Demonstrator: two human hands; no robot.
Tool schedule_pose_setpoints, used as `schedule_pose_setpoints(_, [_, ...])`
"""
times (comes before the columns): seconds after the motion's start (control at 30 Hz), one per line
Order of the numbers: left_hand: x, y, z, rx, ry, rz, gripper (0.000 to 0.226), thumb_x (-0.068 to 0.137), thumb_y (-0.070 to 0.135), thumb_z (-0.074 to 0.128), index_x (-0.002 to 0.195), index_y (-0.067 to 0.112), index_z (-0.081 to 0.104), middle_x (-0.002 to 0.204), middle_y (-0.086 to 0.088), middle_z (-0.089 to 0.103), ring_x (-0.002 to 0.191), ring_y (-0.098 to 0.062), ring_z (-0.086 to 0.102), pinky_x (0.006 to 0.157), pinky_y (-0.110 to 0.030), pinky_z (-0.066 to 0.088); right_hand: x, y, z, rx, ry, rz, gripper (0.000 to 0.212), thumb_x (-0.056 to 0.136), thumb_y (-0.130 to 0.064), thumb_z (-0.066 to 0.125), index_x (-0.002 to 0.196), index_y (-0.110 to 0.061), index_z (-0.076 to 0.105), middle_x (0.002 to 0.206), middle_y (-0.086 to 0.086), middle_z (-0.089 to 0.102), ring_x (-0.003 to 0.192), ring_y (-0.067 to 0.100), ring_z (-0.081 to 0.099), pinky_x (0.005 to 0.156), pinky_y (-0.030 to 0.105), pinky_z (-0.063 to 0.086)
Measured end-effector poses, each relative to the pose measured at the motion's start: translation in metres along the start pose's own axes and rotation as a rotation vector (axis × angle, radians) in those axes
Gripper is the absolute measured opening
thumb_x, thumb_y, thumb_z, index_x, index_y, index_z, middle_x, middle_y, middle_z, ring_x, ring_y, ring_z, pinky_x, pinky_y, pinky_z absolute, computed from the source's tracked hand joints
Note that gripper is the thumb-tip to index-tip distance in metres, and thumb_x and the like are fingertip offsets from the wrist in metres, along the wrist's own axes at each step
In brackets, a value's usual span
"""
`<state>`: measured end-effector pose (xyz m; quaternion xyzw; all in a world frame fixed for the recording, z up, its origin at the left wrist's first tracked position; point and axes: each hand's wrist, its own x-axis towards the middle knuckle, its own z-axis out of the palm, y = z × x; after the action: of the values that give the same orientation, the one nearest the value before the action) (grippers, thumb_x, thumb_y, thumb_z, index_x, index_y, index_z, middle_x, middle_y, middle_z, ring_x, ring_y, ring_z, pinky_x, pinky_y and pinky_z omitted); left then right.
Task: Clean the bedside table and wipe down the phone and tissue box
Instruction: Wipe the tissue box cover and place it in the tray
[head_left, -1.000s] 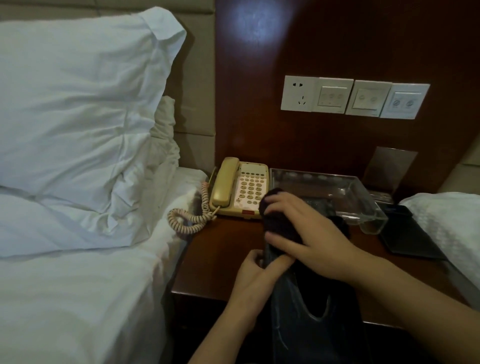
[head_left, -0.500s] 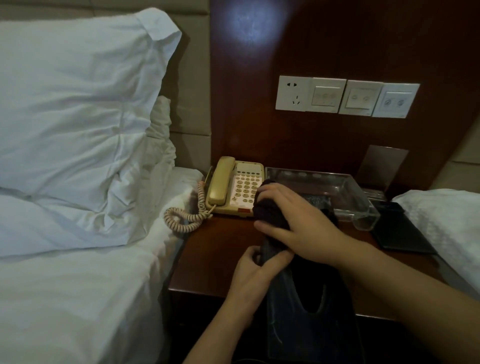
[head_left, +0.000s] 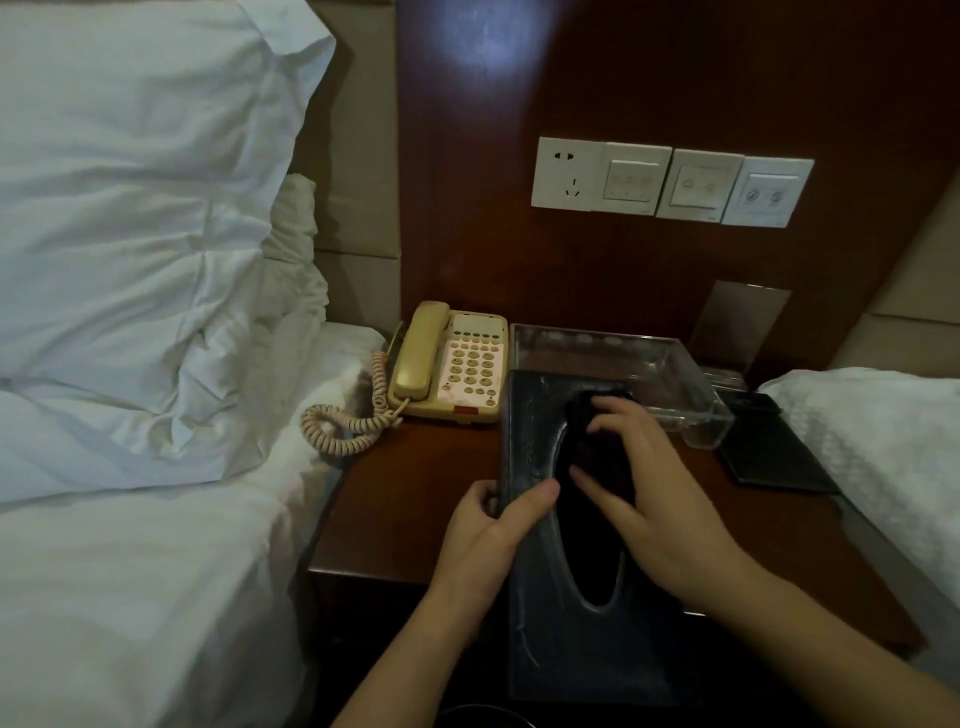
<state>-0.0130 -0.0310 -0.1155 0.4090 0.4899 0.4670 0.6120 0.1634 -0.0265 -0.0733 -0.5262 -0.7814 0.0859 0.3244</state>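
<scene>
A black tissue box (head_left: 535, 597) with an oval opening lies lengthwise over the wooden bedside table (head_left: 415, 493). My left hand (head_left: 488, 525) grips its left edge, thumb on top. My right hand (head_left: 654, 499) presses a dark cloth (head_left: 592, 441) onto the box's top near the opening, fingers curled over it. A beige phone (head_left: 452, 364) with a coiled cord (head_left: 348, 426) sits at the table's back left, apart from both hands.
A clear plastic tray (head_left: 670, 369) stands behind the box. A black pad (head_left: 769, 457) lies at the table's right. Beds with white linen flank the table: pillows (head_left: 130, 234) left, a cover (head_left: 883, 441) right. Wall switches (head_left: 670, 182) sit above.
The tissue box has tipped flatter, showing its top and oval opening. My right hand slid the cloth down the box top; my left hand shifted along the left edge.
</scene>
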Motion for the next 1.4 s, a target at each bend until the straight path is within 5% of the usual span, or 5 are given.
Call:
schedule_pose_setpoints(0.27, [-0.005, 0.004, 0.000, -0.047, 0.017, 0.001, 0.064, 0.064, 0.046, 0.078, 0.114, 0.011, 0.062, 0.099, -0.005, 0.076, 0.079, -0.013, 0.076, 0.063, -0.021, 0.057, 0.039, -0.002, -0.003, 0.091, 0.032, 0.098, 0.038, 0.094, -0.041, 0.059, 0.128, -0.029, 0.047, 0.148, -0.015, 0.035, 0.135, -0.003, 0.029, 0.117, 0.037, 0.033])
schedule_pose_setpoints(0.47, [-0.003, 0.002, -0.001, -0.011, 0.018, 0.018, 0.072, 0.064, 0.056, 0.086, 0.115, 0.013, 0.062, 0.104, -0.004, 0.075, 0.088, -0.015, 0.075, 0.073, -0.025, 0.057, -0.046, -0.013, 0.004, 0.065, -0.074, 0.025, 0.040, 0.088, -0.041, 0.065, 0.113, -0.057, 0.039, 0.151, -0.036, 0.021, 0.147, -0.007, 0.009, 0.122, 0.039, 0.024])
schedule_pose_setpoints(0.8, [-0.004, 0.002, 0.000, -0.011, 0.026, 0.015, 0.073, 0.058, 0.056, 0.076, 0.115, 0.012, 0.062, 0.104, -0.006, 0.075, 0.089, -0.018, 0.075, 0.079, -0.031, 0.060, 0.023, -0.002, 0.001, 0.150, 0.068, 0.125, 0.034, 0.094, -0.042, 0.059, 0.124, -0.033, 0.047, 0.154, -0.017, 0.031, 0.144, 0.006, 0.028, 0.117, 0.044, 0.034])
schedule_pose_setpoints(1.07, [-0.003, -0.001, 0.001, -0.045, 0.038, 0.044, 0.072, 0.063, 0.058, 0.082, 0.115, 0.012, 0.064, 0.103, -0.003, 0.075, 0.086, -0.012, 0.075, 0.070, -0.022, 0.056, -0.073, -0.023, 0.006, 0.189, -0.039, 0.079, 0.035, 0.079, -0.060, 0.052, 0.112, -0.061, 0.039, 0.148, -0.043, 0.020, 0.146, -0.011, 0.008, 0.120, 0.036, 0.021])
schedule_pose_setpoints(1.4, [-0.003, -0.001, 0.001, -0.022, 0.054, 0.025, 0.070, 0.061, 0.057, 0.075, 0.115, 0.013, 0.063, 0.104, -0.006, 0.076, 0.088, -0.018, 0.076, 0.076, -0.029, 0.059, 0.003, -0.006, 0.003, 0.201, 0.037, 0.143, 0.036, 0.090, -0.049, 0.057, 0.122, -0.040, 0.043, 0.154, -0.021, 0.029, 0.145, 0.004, 0.027, 0.117, 0.045, 0.034])
